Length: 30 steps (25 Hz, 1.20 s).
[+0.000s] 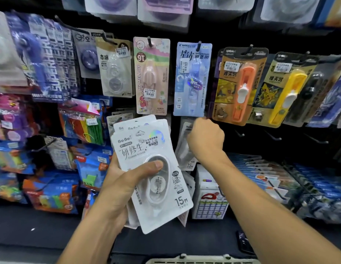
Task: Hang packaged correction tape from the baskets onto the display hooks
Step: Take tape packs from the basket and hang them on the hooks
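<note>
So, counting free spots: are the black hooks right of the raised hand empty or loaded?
Empty. The black hooks jut out bare, right of the right hand; no packs hang on them.

This is a shop, more exactly the stationery part of a shop. A dark display wall carries many metal hooks, and packaged goods hang from them in rows: correction tapes such as a pink My Melody pack and a blue pack, also an orange cutter pack. Small white price stickers with barcodes are on the packs. Below, more packs stand in rows in a wire rack. The rim of a plastic basket shows at the bottom edge.
</note>
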{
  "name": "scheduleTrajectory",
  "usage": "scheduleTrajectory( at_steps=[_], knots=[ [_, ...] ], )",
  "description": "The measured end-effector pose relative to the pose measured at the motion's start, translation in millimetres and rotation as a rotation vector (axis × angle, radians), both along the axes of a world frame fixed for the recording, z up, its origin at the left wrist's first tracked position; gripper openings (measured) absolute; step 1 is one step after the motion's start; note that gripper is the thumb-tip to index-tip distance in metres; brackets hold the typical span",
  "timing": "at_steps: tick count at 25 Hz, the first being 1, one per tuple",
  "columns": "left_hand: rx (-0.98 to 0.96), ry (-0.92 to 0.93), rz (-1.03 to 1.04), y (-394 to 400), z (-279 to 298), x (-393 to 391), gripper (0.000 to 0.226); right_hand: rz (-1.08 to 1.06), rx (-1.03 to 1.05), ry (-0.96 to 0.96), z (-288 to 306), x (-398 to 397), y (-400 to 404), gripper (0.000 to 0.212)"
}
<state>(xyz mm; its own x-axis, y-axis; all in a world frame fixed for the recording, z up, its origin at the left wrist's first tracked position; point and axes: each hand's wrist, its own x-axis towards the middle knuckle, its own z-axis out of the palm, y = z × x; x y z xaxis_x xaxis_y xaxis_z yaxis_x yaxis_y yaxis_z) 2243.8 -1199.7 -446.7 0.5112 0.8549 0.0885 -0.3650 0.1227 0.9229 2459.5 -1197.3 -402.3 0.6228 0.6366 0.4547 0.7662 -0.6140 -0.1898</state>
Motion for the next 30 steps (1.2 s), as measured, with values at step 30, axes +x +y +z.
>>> scheduleTrajectory(
  at_steps=[30],
  knots=[
    [0.045,0.040,-0.033,-4.6,-12.8,1.8,0.094,0.110,0.061,0.225,-6.8,9.5,-23.0,0.038]
  ],
)
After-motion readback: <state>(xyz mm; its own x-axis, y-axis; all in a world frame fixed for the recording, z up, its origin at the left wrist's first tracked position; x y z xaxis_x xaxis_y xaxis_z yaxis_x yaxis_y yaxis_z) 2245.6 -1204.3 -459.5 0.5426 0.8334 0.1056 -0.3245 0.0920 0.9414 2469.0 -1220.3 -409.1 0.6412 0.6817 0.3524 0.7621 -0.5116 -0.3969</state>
